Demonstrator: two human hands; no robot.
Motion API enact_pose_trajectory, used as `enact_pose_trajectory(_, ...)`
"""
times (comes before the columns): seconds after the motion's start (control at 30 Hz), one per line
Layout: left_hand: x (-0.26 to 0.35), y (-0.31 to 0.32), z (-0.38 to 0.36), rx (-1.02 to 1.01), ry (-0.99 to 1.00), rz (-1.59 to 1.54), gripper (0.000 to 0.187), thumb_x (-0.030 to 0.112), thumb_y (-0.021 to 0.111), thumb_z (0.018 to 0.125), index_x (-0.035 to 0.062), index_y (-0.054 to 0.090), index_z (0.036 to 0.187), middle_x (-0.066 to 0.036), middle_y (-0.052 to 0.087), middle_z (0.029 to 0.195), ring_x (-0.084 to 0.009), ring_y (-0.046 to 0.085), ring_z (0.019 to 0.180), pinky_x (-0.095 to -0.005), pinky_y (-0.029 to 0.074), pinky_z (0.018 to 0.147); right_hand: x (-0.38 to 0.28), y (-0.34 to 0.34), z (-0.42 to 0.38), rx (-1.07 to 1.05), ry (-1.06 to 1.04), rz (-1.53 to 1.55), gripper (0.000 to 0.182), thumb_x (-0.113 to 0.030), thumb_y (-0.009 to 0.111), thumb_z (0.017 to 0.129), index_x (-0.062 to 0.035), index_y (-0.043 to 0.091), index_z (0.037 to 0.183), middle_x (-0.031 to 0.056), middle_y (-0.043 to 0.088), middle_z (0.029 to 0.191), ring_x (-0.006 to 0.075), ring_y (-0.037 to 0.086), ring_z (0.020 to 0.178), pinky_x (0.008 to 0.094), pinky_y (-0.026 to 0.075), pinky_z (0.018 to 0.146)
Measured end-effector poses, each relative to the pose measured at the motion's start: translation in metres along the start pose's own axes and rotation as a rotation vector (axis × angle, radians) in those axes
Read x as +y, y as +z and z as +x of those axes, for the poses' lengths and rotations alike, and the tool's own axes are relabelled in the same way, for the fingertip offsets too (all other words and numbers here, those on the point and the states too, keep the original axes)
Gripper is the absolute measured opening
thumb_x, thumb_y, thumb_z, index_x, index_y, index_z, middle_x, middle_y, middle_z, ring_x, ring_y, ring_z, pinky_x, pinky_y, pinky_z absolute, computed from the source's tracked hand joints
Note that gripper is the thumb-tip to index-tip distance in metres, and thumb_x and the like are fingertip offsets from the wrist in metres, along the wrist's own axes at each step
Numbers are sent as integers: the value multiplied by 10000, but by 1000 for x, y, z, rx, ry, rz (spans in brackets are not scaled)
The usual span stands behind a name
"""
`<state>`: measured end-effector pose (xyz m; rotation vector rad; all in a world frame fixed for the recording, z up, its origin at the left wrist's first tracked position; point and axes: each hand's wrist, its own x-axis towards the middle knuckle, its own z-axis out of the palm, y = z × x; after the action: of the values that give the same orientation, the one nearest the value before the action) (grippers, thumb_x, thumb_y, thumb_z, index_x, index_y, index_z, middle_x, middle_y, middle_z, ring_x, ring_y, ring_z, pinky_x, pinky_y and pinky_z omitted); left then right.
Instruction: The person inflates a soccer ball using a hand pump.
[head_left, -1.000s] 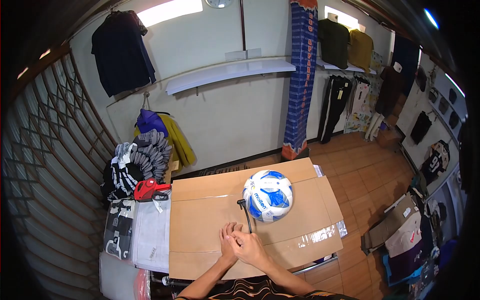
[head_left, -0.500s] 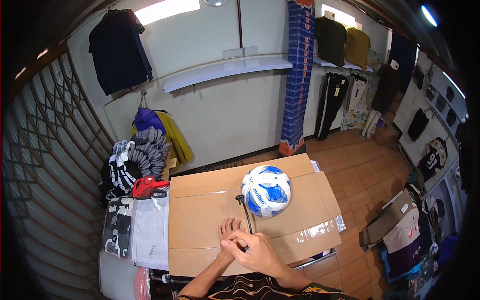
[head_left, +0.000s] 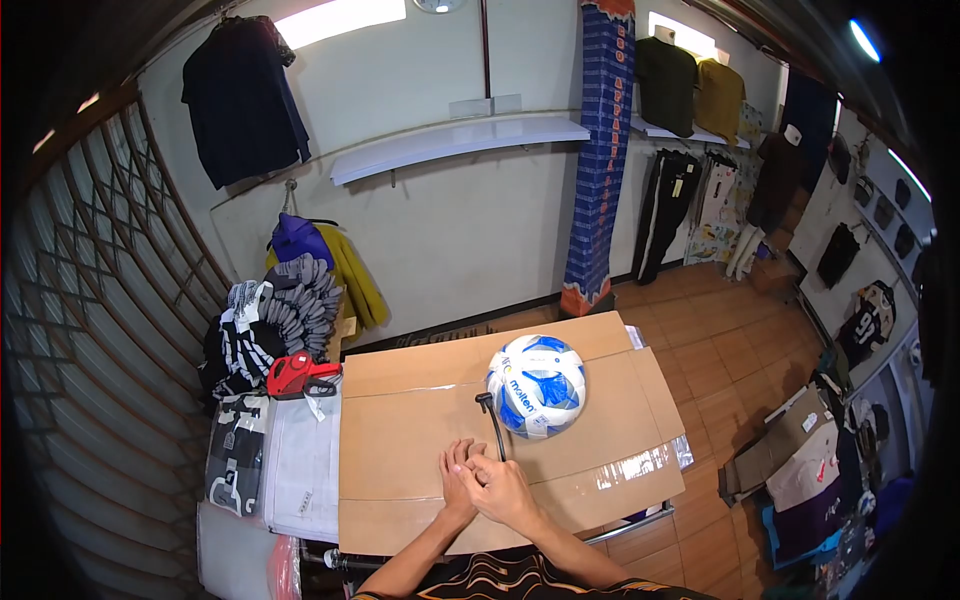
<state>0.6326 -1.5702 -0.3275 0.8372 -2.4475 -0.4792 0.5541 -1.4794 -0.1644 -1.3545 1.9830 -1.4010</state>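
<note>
A white and blue Molten ball (head_left: 537, 387) rests on a flattened cardboard sheet (head_left: 410, 410). Just left of it is a thin black rod with a T-shaped end (head_left: 493, 422); its lower end runs to my right hand (head_left: 503, 492) and is hidden there. That hand is closed, thumb and fingers pinched together, and what they hold is hidden. My left hand (head_left: 457, 480) is over the cardboard beside it, fingers stretched out and slightly apart, touching or nearly touching the right fingers.
Left of the cardboard lie a red tape-gun-like tool (head_left: 295, 375), packaged clothing (head_left: 238, 450) and a pile of grey and black knitwear (head_left: 290, 300). A wall shelf (head_left: 460, 145) and a blue column (head_left: 600, 160) stand beyond. Folded clothes (head_left: 805, 455) are at the right.
My right hand has shifted a little forward and left, closer against my left fingers. The ball and the rod keep their places on the cardboard; the view has moved slightly.
</note>
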Motion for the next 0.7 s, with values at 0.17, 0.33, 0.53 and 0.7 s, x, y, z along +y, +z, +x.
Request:
enact_pose_trajectory(0.17,1,-1,-1,23,27,60,584,359,668,864,122,558,1385,-145,469,1448,-379,348,1427,-635,243,1156,-7,-5,-4,-40,17,15,263,-243,729,949,11,689,893,194,597,581,296,592,468,394,458,495)
enact_pose_trajectory(0.33,10,-11,2,-9,17,67,639,385,695,842,125,536,1404,-152,472,1442,-381,348,1433,-634,239,1165,-61,-42,-11,-30,-89,27,237,-227,741,945,4,702,909,182,563,562,248,549,452,372,434,481)
enact_pose_trajectory(0.53,11,-13,4,-72,-29,51,637,391,690,853,130,531,1412,-149,450,1464,-377,324,1450,-634,203,1185,-73,-48,-10,33,-127,124,211,-201,751,937,1,700,908,181,532,556,256,460,443,364,406,470)
enact_pose_trajectory(0.7,5,-3,2,98,42,61,464,342,644,898,89,608,1285,-180,550,1336,-386,460,1311,-588,319,1085,-32,-15,0,36,-46,56,229,-208,711,962,5,688,881,197,575,572,291,571,443,392,427,470)
